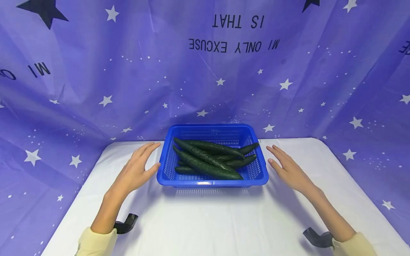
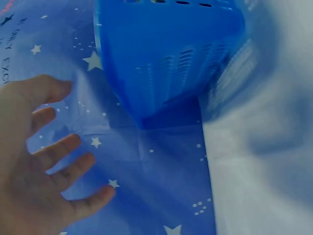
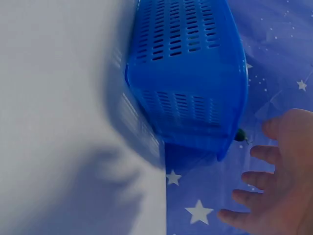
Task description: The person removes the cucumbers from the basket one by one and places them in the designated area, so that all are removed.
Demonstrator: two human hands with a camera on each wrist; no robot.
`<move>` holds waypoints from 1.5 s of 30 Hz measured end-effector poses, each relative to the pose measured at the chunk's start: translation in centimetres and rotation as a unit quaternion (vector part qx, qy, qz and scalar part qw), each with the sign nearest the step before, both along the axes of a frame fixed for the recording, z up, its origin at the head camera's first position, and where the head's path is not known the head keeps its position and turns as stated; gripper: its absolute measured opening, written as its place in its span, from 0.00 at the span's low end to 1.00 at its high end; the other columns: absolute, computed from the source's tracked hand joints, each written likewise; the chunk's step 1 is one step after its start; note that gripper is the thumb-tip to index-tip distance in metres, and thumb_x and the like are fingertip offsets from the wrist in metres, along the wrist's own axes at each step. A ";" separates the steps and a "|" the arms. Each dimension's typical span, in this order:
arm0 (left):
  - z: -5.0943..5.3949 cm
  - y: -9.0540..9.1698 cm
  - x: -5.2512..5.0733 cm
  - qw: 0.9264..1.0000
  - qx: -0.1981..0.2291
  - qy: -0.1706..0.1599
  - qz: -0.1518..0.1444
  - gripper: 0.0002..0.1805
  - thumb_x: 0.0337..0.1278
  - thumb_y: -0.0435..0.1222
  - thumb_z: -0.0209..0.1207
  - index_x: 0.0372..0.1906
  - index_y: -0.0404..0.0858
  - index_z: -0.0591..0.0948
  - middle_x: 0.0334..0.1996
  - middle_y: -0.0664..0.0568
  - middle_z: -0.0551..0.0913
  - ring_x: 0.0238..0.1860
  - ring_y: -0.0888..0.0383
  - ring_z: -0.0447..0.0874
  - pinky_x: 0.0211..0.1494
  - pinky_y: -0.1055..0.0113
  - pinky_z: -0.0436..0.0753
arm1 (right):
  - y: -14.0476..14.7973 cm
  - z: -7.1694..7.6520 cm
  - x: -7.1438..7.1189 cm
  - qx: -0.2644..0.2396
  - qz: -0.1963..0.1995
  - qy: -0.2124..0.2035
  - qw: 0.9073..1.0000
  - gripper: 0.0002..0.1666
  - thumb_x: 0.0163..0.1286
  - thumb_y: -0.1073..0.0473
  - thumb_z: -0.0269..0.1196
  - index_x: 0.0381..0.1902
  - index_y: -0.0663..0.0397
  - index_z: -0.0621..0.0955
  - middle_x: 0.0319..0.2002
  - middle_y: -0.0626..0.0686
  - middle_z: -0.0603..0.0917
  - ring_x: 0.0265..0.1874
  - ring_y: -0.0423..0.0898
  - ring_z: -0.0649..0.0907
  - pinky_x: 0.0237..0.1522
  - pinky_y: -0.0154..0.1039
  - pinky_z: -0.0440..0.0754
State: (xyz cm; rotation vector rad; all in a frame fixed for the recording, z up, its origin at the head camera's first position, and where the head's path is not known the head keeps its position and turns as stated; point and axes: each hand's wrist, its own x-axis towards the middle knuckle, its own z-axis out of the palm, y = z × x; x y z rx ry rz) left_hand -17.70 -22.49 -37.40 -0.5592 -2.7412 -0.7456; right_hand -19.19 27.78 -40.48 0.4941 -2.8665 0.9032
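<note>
A blue plastic basket with slotted walls stands at the back of the table, and several dark green cucumbers lie crossed over each other in it. My left hand is just off the basket's left side, fingers extended and thumb spread, touching nothing. On the other side, my right hand is held the same way, a small gap from the rim. Both wrist views show the hands with spread fingers, apart from the basket wall. One cucumber's tip pokes past the rim in the right wrist view.
A white cloth covers the table. Behind and at both sides hangs a purple curtain with stars and upside-down lettering, close to the basket's far edge. Black wrist mounts sit at both cuffs.
</note>
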 end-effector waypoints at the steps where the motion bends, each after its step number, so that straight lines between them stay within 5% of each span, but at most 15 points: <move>1: -0.1 0.1 -0.1 1.000 0.014 0.002 -0.002 0.35 0.64 0.35 0.62 0.74 0.42 0.65 0.71 0.39 0.64 0.69 0.36 0.61 0.64 0.34 0.62 | -0.1 -0.2 -0.2 -0.010 0.002 -0.009 1.000 0.33 0.82 0.47 0.47 0.77 0.56 0.61 0.76 0.68 0.54 0.73 0.68 0.54 0.66 0.71 0.52; 12: -0.8 0.9 -0.8 0.994 0.103 0.034 -0.023 0.28 0.65 0.30 0.62 0.69 0.39 0.72 0.61 0.41 0.76 0.60 0.42 0.74 0.57 0.42 0.75 | -1.5 -2.1 -1.0 -0.150 -0.012 -0.068 0.986 0.29 0.83 0.53 0.46 0.76 0.58 0.61 0.71 0.66 0.65 0.68 0.67 0.67 0.64 0.65 0.64; 15: -0.7 1.4 -0.9 0.990 0.131 0.034 -0.038 0.26 0.65 0.28 0.62 0.67 0.37 0.73 0.61 0.42 0.77 0.60 0.44 0.76 0.56 0.44 0.77 | -2.1 -2.4 -0.9 -0.227 -0.005 -0.095 0.969 0.29 0.83 0.56 0.46 0.76 0.61 0.60 0.70 0.68 0.65 0.67 0.66 0.69 0.64 0.58 0.68; 21: -0.1 2.7 -1.1 0.982 0.173 0.024 -0.068 0.23 0.63 0.26 0.62 0.63 0.35 0.76 0.59 0.42 0.79 0.59 0.45 0.78 0.55 0.46 0.79 | -3.0 -3.4 -0.8 -0.363 -0.017 -0.137 0.921 0.30 0.84 0.54 0.44 0.78 0.57 0.55 0.69 0.69 0.66 0.63 0.61 0.73 0.54 0.34 0.77; 29: 1.6 5.0 -2.5 0.979 0.169 -0.033 -0.110 0.21 0.66 0.28 0.61 0.62 0.37 0.77 0.54 0.45 0.81 0.52 0.50 0.81 0.53 0.51 0.80 | -3.7 -4.9 -1.2 -0.438 -0.026 -0.093 0.894 0.28 0.83 0.55 0.45 0.75 0.62 0.62 0.64 0.64 0.71 0.50 0.42 0.81 0.47 0.35 0.82; 33: 2.1 5.9 -3.8 0.976 0.164 -0.060 -0.133 0.19 0.68 0.29 0.59 0.62 0.38 0.77 0.53 0.46 0.81 0.52 0.50 0.81 0.54 0.51 0.80 | -3.7 -5.2 -1.3 -0.456 -0.023 -0.092 0.885 0.28 0.83 0.55 0.46 0.74 0.63 0.62 0.61 0.57 0.74 0.50 0.42 0.82 0.46 0.35 0.82; 37: 2.4 6.8 -5.2 0.972 0.161 -0.079 -0.152 0.17 0.69 0.31 0.59 0.60 0.39 0.78 0.53 0.46 0.82 0.52 0.50 0.81 0.53 0.50 0.80 | -3.8 -5.3 -1.4 -0.469 -0.022 -0.099 0.877 0.28 0.83 0.56 0.46 0.75 0.62 0.61 0.63 0.61 0.72 0.50 0.42 0.81 0.48 0.35 0.82; 45: 2.8 8.4 -7.4 0.969 0.143 -0.090 -0.178 0.15 0.68 0.30 0.60 0.57 0.36 0.80 0.51 0.45 0.83 0.52 0.50 0.82 0.55 0.51 0.79 | -3.8 -5.4 -1.5 -0.467 -0.020 -0.109 0.877 0.28 0.84 0.56 0.44 0.76 0.62 0.60 0.67 0.69 0.66 0.52 0.43 0.80 0.49 0.35 0.81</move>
